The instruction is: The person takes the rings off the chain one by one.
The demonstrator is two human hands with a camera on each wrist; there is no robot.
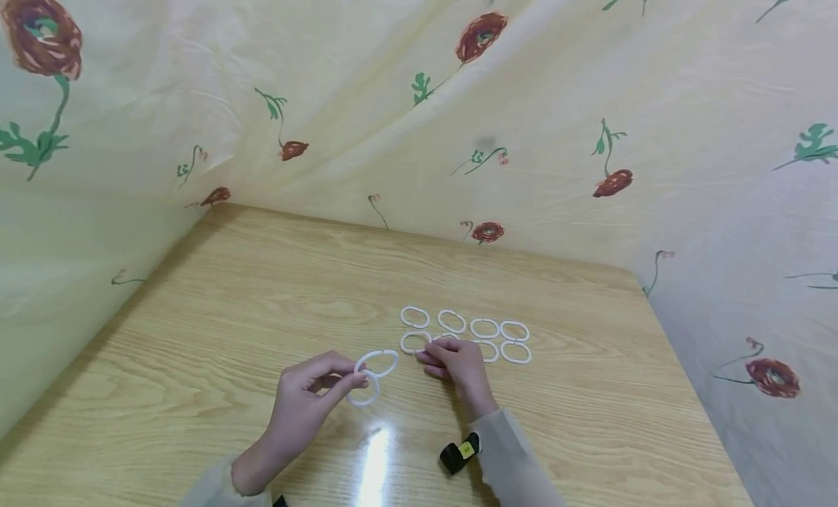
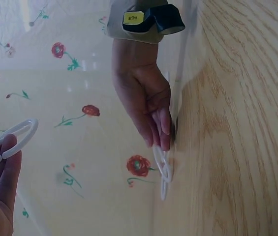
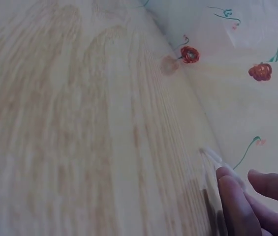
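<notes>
Several white oval rings (image 1: 484,327) lie in two rows on the wooden table (image 1: 229,310). My left hand (image 1: 353,380) is raised just left of them and pinches two white rings (image 1: 377,363) that hang together; the left wrist view shows one ring (image 2: 13,140) over its fingers (image 2: 1,172). My right hand (image 1: 428,356) reaches into the near row. Its straight fingers (image 2: 163,132) touch a ring (image 2: 163,169) lying on the table and hide part of it. In the right wrist view the fingertips (image 3: 234,201) sit beside a blurred ring (image 3: 215,158).
A pale curtain with red flowers (image 1: 481,38) hangs close round the table's back and both sides. A black wrist device with a yellow label (image 1: 460,452) sits on my right sleeve. Bare wood stretches left of the hands, and glare marks the near edge.
</notes>
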